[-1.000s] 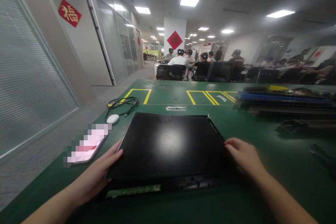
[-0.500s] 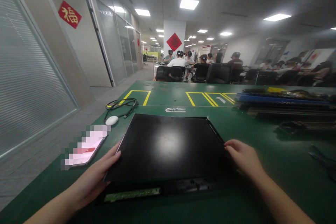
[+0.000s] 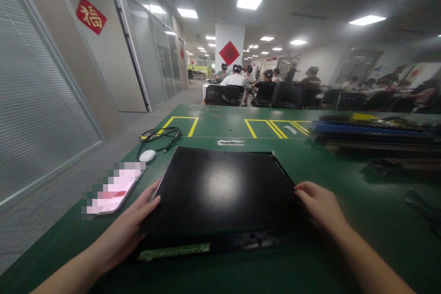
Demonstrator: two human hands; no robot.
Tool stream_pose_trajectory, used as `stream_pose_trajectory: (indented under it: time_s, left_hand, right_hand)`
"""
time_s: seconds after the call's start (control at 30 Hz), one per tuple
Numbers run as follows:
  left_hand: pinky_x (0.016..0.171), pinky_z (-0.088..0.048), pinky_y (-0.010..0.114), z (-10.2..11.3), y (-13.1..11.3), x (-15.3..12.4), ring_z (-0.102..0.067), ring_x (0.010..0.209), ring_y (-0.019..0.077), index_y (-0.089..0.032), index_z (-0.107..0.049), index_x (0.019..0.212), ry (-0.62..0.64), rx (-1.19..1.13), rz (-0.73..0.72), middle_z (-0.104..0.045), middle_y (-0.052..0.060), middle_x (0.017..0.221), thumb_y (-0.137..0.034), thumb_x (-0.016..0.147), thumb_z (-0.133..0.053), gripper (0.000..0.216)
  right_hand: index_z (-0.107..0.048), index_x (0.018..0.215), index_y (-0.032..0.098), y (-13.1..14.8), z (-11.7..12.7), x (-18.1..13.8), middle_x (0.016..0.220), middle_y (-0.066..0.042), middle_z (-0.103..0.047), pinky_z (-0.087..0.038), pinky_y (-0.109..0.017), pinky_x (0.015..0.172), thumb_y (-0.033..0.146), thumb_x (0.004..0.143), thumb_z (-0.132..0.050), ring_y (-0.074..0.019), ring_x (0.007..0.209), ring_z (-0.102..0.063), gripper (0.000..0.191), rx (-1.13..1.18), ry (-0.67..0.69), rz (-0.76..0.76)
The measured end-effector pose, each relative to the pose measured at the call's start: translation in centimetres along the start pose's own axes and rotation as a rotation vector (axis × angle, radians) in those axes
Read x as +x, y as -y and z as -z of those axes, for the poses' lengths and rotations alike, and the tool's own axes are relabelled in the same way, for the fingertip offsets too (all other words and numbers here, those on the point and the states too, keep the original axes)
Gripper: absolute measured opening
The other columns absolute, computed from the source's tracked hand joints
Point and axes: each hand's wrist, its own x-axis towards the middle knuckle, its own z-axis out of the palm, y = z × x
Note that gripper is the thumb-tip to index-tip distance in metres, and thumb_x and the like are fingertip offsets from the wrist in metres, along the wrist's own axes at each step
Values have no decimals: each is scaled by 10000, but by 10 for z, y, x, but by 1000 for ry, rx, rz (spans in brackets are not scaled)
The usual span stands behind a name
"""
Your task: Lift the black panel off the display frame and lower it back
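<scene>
Between my hands is a glossy black screen panel (image 3: 220,188), with a bright ceiling reflection on its face. My left hand (image 3: 136,218) grips its left edge, thumb on top and the fingers partly hidden beneath. At the right edge my right hand (image 3: 319,204) pinches the side, its other fingers curled out of sight. Under the panel's near edge shows a dark strip with a green circuit board (image 3: 174,251) at its left. Whether that strip is joined to the panel, I cannot tell.
The green table (image 3: 347,170) carries a pixelated phone (image 3: 117,193), a white oval object (image 3: 147,155) and a black cable (image 3: 160,138) at left. Stacked dark and blue parts (image 3: 372,131) lie at right, near a blurred dark tool (image 3: 425,211). Several people sit beyond.
The whole view has shifted very slightly. Both hands keep their hold on the screen panel, which stays in place on the table.
</scene>
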Motion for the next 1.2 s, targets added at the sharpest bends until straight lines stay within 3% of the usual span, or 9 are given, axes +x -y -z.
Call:
stream_pose_trajectory:
  time_s: [0.3,0.67,0.83,1.0,1.2]
  left_hand:
    - [949,-567,427,0,-1,-2,-653,1230,345,-387,-369,1569,-37,13,-3,-607,74,1473,-577,789,-744,886]
    - [949,-574,379,10,5,9,-674,1205,322,-328,-428,1544,-21,-13,-4,-595,96,1489,-442,748,-833,901]
    - [1046,-522,415,16,7,15,-606,1294,358,-311,-554,1465,-42,47,-78,-580,100,1504,-459,711,-853,824]
    - [1183,-358,426,26,15,25,-345,1490,390,-308,-751,1209,-137,281,-293,-403,35,1638,-489,671,-854,577]
    - [1227,-238,467,33,28,33,-317,1502,379,-275,-759,1188,-167,500,-420,-438,91,1599,-538,708,-796,548]
  right_hand:
    - [-771,813,256,0,0,0,812,-23,-770,-503,-349,693,417,771,-535,-243,775,-707,288,16,-12,23]
    - [-764,811,255,-2,0,1,819,-21,-772,-508,-354,724,405,772,-541,-244,802,-711,272,28,0,17]
    - [-769,833,257,-3,-1,2,847,-21,-776,-509,-361,728,427,782,-538,-251,823,-713,291,25,10,18]
    - [-770,842,256,-3,0,2,813,-22,-769,-513,-366,746,439,768,-546,-253,803,-709,298,40,33,-12]
    - [-767,804,261,2,3,1,821,-18,-772,-508,-359,748,438,738,-549,-253,809,-709,288,41,25,-8]
